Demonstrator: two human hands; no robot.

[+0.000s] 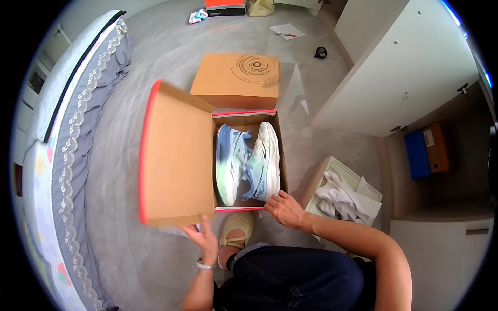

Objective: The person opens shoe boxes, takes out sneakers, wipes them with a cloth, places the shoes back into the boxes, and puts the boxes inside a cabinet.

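Note:
An open shoebox (pixel 179 150) with red edges stands on the floor, its lid swung out to the left. Inside lie two blue, white and green running shoes (pixel 262 163), side by side. My left hand (pixel 204 239) is at the lower edge of the lid, thumb in front and the other fingers partly hidden behind the cardboard. At the box's near right corner, my right hand (pixel 284 208) has its fingers bent over the rim, close to the toe or heel of the right shoe.
Behind the shoebox is a closed brown box (pixel 233 78). A pale box (pixel 324 171) with white cloth (pixel 347 199) stands to the right, near an open cabinet door (pixel 399 78). A bed (pixel 67 171) borders the left side.

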